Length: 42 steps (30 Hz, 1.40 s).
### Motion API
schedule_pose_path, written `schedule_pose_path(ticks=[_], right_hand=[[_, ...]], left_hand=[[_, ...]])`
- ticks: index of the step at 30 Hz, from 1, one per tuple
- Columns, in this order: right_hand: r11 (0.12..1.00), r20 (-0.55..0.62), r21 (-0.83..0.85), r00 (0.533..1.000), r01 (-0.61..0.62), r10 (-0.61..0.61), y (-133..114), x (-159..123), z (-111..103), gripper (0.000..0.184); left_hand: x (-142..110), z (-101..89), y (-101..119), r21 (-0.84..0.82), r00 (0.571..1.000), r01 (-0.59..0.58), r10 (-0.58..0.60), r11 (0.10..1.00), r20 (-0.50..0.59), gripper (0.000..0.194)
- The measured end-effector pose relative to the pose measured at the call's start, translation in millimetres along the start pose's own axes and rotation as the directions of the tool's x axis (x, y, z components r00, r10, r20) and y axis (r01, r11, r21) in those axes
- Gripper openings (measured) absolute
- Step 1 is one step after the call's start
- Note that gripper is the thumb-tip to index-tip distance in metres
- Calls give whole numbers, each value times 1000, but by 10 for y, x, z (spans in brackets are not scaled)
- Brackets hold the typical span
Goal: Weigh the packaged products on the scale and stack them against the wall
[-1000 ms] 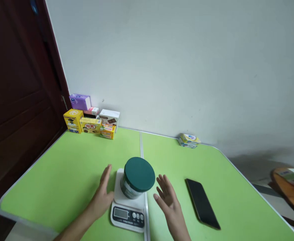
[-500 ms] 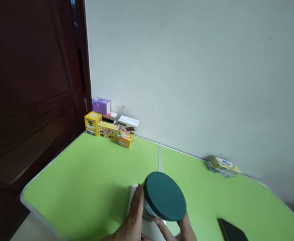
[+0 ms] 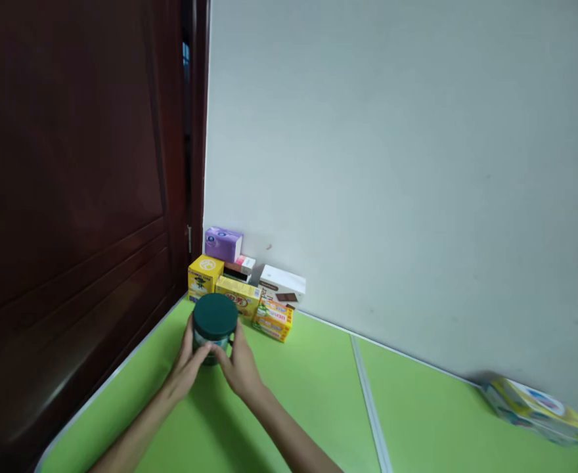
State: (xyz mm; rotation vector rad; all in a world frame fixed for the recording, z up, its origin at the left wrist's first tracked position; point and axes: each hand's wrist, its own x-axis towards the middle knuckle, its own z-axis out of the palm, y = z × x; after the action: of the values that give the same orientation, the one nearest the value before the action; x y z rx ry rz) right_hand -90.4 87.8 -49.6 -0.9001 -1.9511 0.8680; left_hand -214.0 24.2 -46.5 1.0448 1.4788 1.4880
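Note:
A jar with a dark green lid [image 3: 215, 315] is held upright between my two hands, just in front of the boxes in the table's far left corner. My left hand [image 3: 186, 360] wraps its left side, and my right hand [image 3: 240, 364] its right side, thumbs meeting at the front. Whether the jar's base touches the table I cannot tell. Behind it stand a yellow box with a cartoon figure [image 3: 205, 276] and a flatter yellow box [image 3: 240, 297], partly hidden by the lid. An orange and yellow box [image 3: 273, 320] sits to the right.
A purple tissue pack [image 3: 223, 244], a small pink and white box [image 3: 245, 265] and a white box with a chocolate picture [image 3: 282, 286] stand by the wall. A yellow pack [image 3: 535, 407] lies at the right. The dark wooden door [image 3: 72, 197] borders the green table [image 3: 313, 387] on the left.
Both hands have carried the jar away from me and leftward to the boxes in the corner. The view has swung left, and the white object under the jar and the dark phone-like object are out of view.

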Motion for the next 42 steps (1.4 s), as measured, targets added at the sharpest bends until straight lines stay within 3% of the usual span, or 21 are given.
schedule_pose_path(ticks=[4, 8, 15, 18, 21, 24, 26, 27, 30, 32, 36, 39, 42], right_hand=[[1000, 26, 23, 1000, -2, 2, 30, 441, 469, 72], [999, 37, 8, 998, -44, 44, 140, 687, 711, 71], [996, 56, -52, 995, -76, 78, 271, 892, 879, 74], [993, 66, -65, 992, -103, 107, 223, 930, 890, 73], [986, 164, -122, 978, -112, 132, 163, 916, 805, 70], [980, 297, -176, 944, -95, 145, 109, 785, 526, 72], [979, 352, -181, 924, -91, 151, 63, 590, 196, 73], [979, 393, -180, 906, -92, 157, 31, 454, -11, 73], [978, 494, -151, 845, -146, 203, -114, -100, -715, 62], [965, 466, -104, 846, -239, 260, -234, -550, -1160, 53], [919, 384, -64, 840, -389, 383, -391, -1449, -1769, 49], [899, 359, -25, 835, -438, 417, -395, -1996, -2035, 45], [865, 228, 93, 857, -493, 463, -330, -2378, -2294, 42]], left_hand=[[447, -348, -58, 81, 992, -25, 35, 996, -122, 81], [765, -480, -184, 111, 985, -37, 55, 993, -162, 82], [1145, -578, -372, 76, 974, -35, 51, 997, -223, 80], [1233, -625, -358, 52, 976, -12, 23, 999, -215, 78], [1220, -632, -290, 52, 971, -5, 18, 999, -239, 78], [973, -519, -234, 105, 919, -13, 53, 994, -390, 85], [633, -337, -261, 178, 877, -81, 155, 981, -455, 80], [416, -216, -301, 226, 871, -139, 228, 964, -435, 73], [-316, 200, -499, 314, 935, -258, 318, 914, -156, 55], [-770, 462, -636, 360, 926, -372, 370, 855, 78, 45], [-1343, 903, -718, 320, 801, -558, 396, 765, 449, 38], [-1485, 1210, -575, 283, 736, -535, 275, 796, 618, 38], [-1518, 1555, -342, 258, 648, -472, 133, 843, 750, 33]])
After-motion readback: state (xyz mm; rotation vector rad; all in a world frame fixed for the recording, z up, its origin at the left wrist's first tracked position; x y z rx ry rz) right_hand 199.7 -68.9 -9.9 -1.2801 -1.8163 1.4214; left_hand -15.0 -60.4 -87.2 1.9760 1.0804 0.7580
